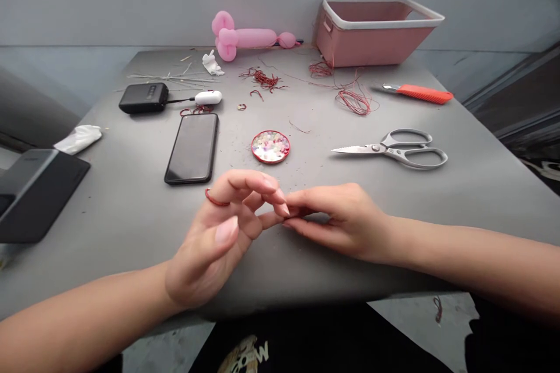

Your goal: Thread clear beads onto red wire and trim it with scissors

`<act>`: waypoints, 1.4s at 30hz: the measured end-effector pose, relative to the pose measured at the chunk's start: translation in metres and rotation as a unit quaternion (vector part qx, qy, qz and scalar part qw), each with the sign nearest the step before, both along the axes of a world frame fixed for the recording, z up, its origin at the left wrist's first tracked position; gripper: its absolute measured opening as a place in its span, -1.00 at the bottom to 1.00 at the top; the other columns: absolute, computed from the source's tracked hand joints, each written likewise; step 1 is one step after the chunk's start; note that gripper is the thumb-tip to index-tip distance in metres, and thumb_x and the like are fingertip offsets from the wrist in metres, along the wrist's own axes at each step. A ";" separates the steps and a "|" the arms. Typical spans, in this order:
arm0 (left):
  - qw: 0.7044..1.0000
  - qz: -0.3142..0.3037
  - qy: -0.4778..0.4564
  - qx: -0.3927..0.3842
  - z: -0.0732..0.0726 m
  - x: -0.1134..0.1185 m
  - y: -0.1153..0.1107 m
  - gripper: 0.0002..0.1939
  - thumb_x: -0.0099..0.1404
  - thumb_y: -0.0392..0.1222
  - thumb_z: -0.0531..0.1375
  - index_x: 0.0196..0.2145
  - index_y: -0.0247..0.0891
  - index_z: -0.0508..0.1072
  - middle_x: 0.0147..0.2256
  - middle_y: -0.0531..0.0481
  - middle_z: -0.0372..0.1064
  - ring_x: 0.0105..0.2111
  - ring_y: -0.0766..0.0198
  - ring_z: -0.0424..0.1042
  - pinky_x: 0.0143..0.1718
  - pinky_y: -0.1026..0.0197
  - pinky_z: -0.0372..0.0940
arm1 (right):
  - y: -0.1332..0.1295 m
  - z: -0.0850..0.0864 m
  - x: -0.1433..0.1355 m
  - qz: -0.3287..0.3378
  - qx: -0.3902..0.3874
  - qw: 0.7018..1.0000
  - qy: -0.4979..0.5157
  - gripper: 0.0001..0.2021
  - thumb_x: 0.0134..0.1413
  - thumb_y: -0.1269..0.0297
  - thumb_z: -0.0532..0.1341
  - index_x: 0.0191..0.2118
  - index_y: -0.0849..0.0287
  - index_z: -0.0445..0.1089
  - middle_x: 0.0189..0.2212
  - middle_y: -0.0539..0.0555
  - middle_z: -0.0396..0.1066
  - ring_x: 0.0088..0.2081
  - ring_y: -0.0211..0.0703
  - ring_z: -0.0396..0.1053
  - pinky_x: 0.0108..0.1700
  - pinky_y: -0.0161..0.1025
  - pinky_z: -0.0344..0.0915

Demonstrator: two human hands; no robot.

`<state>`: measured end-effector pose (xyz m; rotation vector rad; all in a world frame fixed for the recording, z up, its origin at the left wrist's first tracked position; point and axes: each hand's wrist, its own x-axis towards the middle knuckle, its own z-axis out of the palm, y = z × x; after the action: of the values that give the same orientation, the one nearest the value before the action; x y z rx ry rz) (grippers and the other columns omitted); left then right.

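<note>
My left hand [219, 239] is turned palm up over the front of the grey table, its fingers curled but apart, with nothing in its palm. A thin red cord ring [216, 198] circles its index finger. My right hand [345, 218] has its thumb and fingertips closed around the tip of a left-hand finger; anything small between them is hidden. Beyond the hands lies a round red-rimmed dish [270, 147] of small pale and pink beads. Red cord pieces [265, 78] and a loose red cord coil [353, 102] lie farther back.
Silver scissors [389, 150] and an orange-handled cutter [424, 94] lie at right. A phone [192, 148], black power bank [143, 98] and dark stand [44, 192] are at left. At the back are a pink bin [371, 46] and a pink balloon [256, 38].
</note>
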<state>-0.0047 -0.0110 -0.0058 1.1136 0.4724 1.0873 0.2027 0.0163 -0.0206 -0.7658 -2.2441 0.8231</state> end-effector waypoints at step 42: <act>0.526 -0.105 0.300 0.789 0.010 -0.001 0.025 -0.75 0.23 -0.29 0.12 -0.25 -0.24 0.60 -0.23 -0.07 0.53 -0.42 0.18 0.42 -0.33 0.01 0.31 | 0.008 0.032 -0.013 0.030 -0.375 0.916 0.139 -0.84 -0.10 0.32 0.42 -0.33 0.23 0.55 -0.39 0.07 0.57 -0.36 -0.21 0.54 -0.31 -0.36 0.49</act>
<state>-0.0057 0.0136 0.0038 3.1394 -0.3830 0.6475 0.1893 0.0240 0.0113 -0.8374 -1.6768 1.7496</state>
